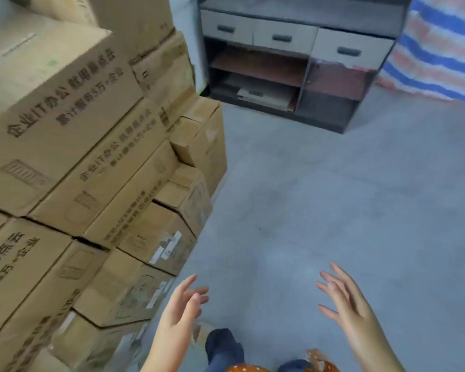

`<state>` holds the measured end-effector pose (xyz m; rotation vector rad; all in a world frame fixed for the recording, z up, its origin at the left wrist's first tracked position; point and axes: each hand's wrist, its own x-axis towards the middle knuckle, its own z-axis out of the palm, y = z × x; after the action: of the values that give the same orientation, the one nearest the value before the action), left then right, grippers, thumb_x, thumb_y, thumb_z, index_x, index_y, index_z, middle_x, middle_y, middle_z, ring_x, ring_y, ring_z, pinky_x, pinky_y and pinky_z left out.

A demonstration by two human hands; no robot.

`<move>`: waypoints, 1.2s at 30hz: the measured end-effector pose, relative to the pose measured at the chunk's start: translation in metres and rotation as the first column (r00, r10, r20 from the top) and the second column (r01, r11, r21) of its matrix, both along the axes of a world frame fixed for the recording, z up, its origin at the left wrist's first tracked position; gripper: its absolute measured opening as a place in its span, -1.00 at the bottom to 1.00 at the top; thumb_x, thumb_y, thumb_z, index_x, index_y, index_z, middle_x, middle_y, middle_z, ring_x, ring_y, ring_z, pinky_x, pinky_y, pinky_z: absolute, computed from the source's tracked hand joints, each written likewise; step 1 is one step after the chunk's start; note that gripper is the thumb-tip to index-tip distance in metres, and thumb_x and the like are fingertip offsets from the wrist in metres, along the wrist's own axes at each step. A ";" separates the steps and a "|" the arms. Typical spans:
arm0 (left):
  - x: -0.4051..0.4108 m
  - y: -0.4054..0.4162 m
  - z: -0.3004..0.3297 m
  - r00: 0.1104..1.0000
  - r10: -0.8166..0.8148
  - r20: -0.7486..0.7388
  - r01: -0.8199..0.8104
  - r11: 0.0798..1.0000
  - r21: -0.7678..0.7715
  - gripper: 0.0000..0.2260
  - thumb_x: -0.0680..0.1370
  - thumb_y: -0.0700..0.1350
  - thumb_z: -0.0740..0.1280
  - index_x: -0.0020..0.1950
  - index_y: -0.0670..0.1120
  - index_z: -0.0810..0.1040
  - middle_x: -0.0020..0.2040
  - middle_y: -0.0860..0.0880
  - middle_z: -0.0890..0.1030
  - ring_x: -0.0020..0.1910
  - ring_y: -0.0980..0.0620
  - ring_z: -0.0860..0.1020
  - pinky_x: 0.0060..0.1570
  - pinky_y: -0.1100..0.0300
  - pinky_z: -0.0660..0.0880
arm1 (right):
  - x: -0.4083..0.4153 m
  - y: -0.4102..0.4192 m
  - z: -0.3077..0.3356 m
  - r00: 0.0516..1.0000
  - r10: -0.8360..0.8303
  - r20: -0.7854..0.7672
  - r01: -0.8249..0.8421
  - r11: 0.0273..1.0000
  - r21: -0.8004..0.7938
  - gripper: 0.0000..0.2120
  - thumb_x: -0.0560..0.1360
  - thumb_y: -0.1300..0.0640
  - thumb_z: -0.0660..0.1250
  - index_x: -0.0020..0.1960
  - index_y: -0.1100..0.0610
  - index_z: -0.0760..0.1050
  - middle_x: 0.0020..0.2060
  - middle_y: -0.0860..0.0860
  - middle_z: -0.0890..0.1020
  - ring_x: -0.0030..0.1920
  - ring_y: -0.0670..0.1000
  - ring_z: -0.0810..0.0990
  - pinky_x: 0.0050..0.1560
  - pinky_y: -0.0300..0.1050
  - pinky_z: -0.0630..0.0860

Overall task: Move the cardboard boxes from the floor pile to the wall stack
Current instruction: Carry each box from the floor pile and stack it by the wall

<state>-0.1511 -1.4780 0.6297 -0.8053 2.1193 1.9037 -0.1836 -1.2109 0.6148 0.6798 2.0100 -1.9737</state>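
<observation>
A tall stack of brown cardboard boxes (73,162) with printed text fills the left side of the head view. Smaller boxes (159,237) with white labels sit at its right edge, down to the floor. My left hand (184,304) hangs in the air just right of the lowest small boxes, fingers spread and holding nothing. My right hand (344,299) is raised over the bare floor, fingers also spread, palm facing left. Neither hand touches a box.
Grey concrete floor (333,197) stretches ahead and to the right. A dark desk (293,63) with three pale drawers and open shelves stands at the back. A striped red, white and blue tarp (438,49) hangs at the far right. My legs show below.
</observation>
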 end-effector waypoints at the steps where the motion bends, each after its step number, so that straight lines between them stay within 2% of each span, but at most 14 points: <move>1: -0.006 0.025 0.000 0.999 -0.053 0.000 0.053 0.999 0.005 -0.77 0.63 -0.15 0.15 0.26 0.04 0.42 0.05 -0.02 0.63 0.07 0.03 0.59 0.10 0.08 0.45 | 0.009 0.023 0.001 0.999 -0.051 0.003 0.051 0.999 0.007 -0.67 0.60 0.23 0.15 0.32 -0.02 0.36 0.26 0.04 0.51 0.26 0.06 0.50 0.04 -0.11 0.53; 5: -0.023 0.129 -0.001 0.973 -0.229 -0.018 0.230 0.973 0.020 -0.77 0.63 -0.19 0.15 0.25 0.02 0.43 0.06 -0.05 0.63 0.06 0.02 0.59 0.10 0.07 0.48 | 0.047 0.119 0.006 0.982 -0.191 0.002 0.191 0.981 0.028 -0.67 0.59 0.19 0.18 0.31 -0.06 0.37 0.23 -0.02 0.54 0.25 0.00 0.52 0.17 0.00 0.49; 8: -0.032 0.203 -0.001 0.928 -0.372 -0.023 0.372 0.927 0.037 -0.77 0.62 -0.21 0.16 0.24 -0.01 0.44 0.04 -0.06 0.64 0.03 0.01 0.60 0.05 0.12 0.49 | 0.076 0.184 0.013 0.957 -0.289 0.007 0.288 0.956 0.045 -0.68 0.59 0.17 0.19 0.30 -0.09 0.37 0.20 -0.07 0.54 0.22 -0.08 0.52 0.21 -0.01 0.47; 13: -0.059 0.309 0.003 0.787 -0.615 -0.052 0.616 0.788 0.019 -0.73 0.61 -0.29 0.16 0.21 -0.01 0.47 -0.01 -0.06 0.66 -0.01 0.03 0.63 -0.02 0.16 0.50 | 0.112 0.265 0.021 0.851 -0.525 -0.012 0.524 0.846 0.096 -0.67 0.59 0.29 0.18 0.29 -0.02 0.40 0.16 -0.01 0.57 0.16 -0.04 0.56 0.22 0.08 0.47; 16: -0.082 0.359 0.002 0.700 -0.711 -0.060 0.713 0.701 0.004 -0.72 0.61 -0.30 0.17 0.18 0.04 0.48 -0.05 -0.03 0.68 -0.06 0.08 0.64 -0.02 0.14 0.50 | 0.118 0.294 0.018 0.773 -0.634 -0.014 0.632 0.769 0.098 -0.66 0.59 0.30 0.19 0.27 -0.04 0.40 0.14 -0.04 0.58 0.13 -0.09 0.57 0.20 0.08 0.48; 19: -0.109 0.404 -0.001 0.612 -0.788 -0.058 0.789 0.614 -0.006 -0.73 0.61 -0.29 0.18 0.17 0.05 0.49 -0.09 -0.01 0.69 -0.11 0.11 0.65 -0.02 0.15 0.48 | 0.113 0.315 0.014 0.689 -0.724 -0.016 0.723 0.686 0.088 -0.66 0.59 0.27 0.21 0.27 -0.07 0.41 0.14 -0.08 0.58 0.11 -0.12 0.58 0.14 0.01 0.50; 23: -0.158 0.467 -0.005 0.496 -0.866 -0.063 0.867 0.498 -0.019 -0.73 0.61 -0.28 0.18 0.19 0.04 0.49 -0.04 -0.04 0.67 -0.05 0.06 0.64 -0.02 0.15 0.49 | 0.088 0.350 0.011 0.563 -0.827 -0.002 0.826 0.562 0.047 -0.67 0.59 0.27 0.22 0.25 -0.07 0.41 0.14 -0.05 0.58 0.14 -0.07 0.57 0.13 0.02 0.50; 28: -0.236 0.543 0.008 0.342 -0.934 -0.097 0.937 0.347 -0.031 -0.74 0.62 -0.25 0.17 0.20 0.04 0.48 -0.01 -0.03 0.66 -0.03 0.06 0.64 -0.05 0.19 0.48 | 0.035 0.397 0.016 0.341 -0.939 -0.052 0.940 0.340 0.014 -0.69 0.60 0.21 0.21 0.28 -0.07 0.43 0.15 -0.05 0.60 0.13 -0.08 0.59 0.10 0.03 0.52; 36: -0.323 0.660 0.019 0.195 -0.971 -0.140 0.979 0.202 -0.038 -0.74 0.62 -0.24 0.17 0.20 0.03 0.52 -0.04 -0.01 0.68 -0.05 0.09 0.65 0.03 0.13 0.50 | -0.034 0.457 0.020 0.136 -0.988 -0.068 0.989 0.139 -0.041 -0.71 0.60 0.18 0.22 0.25 -0.11 0.48 0.09 -0.12 0.64 0.07 -0.15 0.63 0.03 -0.06 0.55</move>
<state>-0.4741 -0.8178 0.6490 0.7119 1.7641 1.1866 -0.2176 -0.7536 0.6351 2.5514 1.5921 -2.5177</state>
